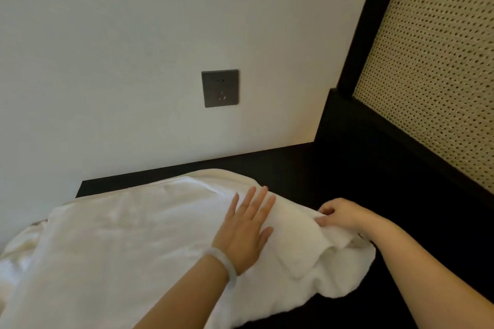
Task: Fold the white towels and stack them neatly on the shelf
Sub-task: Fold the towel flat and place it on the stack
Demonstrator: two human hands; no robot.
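A large white towel (pixel 128 235) lies spread and partly folded over the dark shelf top (pixel 334 168), filling the lower left of the head view. My left hand (pixel 247 227), with a pale bangle on the wrist, rests flat on the towel with straight fingers. My right hand (pixel 340 215) pinches the towel's right edge between thumb and curled fingers, where a folded layer lifts slightly off the shelf. More white cloth bunches at the far left edge.
A white wall rises behind the shelf, with a dark power socket (pixel 220 88) set in it. At the right stands a dark wooden frame with a woven cane panel (pixel 433 75). Bare dark shelf surface lies right of the towel.
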